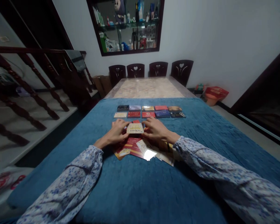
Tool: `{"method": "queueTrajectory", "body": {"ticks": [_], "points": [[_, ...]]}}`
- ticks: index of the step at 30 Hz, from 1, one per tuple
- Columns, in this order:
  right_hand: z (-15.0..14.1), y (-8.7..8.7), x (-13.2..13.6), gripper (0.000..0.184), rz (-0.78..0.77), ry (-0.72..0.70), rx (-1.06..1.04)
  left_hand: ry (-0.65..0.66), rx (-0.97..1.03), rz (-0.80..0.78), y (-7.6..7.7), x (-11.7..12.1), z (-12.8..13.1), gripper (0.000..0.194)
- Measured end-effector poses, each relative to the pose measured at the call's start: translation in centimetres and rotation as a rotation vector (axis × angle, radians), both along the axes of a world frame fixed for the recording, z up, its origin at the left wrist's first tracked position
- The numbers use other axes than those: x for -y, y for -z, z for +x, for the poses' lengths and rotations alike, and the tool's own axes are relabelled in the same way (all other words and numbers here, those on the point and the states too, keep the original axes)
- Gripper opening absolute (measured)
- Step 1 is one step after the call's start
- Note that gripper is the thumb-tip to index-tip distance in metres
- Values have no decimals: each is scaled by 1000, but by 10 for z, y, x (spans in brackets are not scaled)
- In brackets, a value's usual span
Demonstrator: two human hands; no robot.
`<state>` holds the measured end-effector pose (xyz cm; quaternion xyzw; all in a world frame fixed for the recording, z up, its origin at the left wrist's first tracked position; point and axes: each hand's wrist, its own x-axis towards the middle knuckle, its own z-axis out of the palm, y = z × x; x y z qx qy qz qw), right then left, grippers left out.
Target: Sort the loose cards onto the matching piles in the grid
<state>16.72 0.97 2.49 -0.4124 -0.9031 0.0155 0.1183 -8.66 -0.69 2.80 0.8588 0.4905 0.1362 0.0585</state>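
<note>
Between my two hands is a pale card (135, 128) with yellow marks, apparently the top of a small stack. My left hand (118, 131) grips its left edge with thumb and fingers. On the opposite edge, my right hand (156, 129) pinches it the same way. Beneath lie loose red and gold cards or leaflets (134, 148), spread on the blue cloth. A light card (144, 147) among them catches a bright glare. Farther off, two rows of card stacks sit side by side, among them a red stack (148, 115) and a dark blue stack (162, 114).
A blue cloth (128, 186) covers the near part of the table, with the marble-like top (151, 87) bare beyond. Dark chairs (158, 69) stand at the far end. A wooden railing (32, 74) runs along the left; an orange bin (211, 96) stands at the right.
</note>
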Motion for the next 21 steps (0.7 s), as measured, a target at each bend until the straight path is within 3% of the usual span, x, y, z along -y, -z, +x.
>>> {"method": "queueTrajectory", "body": {"ticks": [16, 21], "points": [[-48, -5, -40, 44, -40, -22, 44, -93, -113, -44, -2, -37, -44, 52], [-64, -8, -55, 52, -37, -18, 59, -127, -134, -62, -4, -54, -57, 55]]}}
